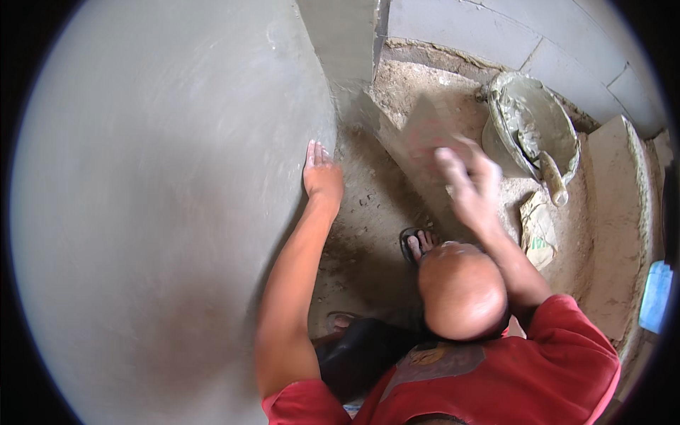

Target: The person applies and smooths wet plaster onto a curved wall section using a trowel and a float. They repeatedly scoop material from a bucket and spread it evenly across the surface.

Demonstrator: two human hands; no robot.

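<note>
My left hand [321,170] rests flat on the edge of the smooth grey plastered surface [170,127] filling the left side, fingers stretched out. My right hand [469,177] is raised at centre right, left of the bucket, smeared by motion; a blurred grey flat shape with reddish marks [425,127] is just beyond its fingers, and I cannot tell whether it is held. A narrow plastered face [336,35] rises at the top centre. Below, my bare knee [460,290] and my sandalled foot [418,244] show on the dusty floor.
A mortar-coated bucket [502,124] holds wet grey mix and a tool handle [554,180]. A crumpled paper sack [538,230] lies below it. Pale block wall [467,21] runs along the top right; a ledge [609,212] and a blue object [655,297] are at the right.
</note>
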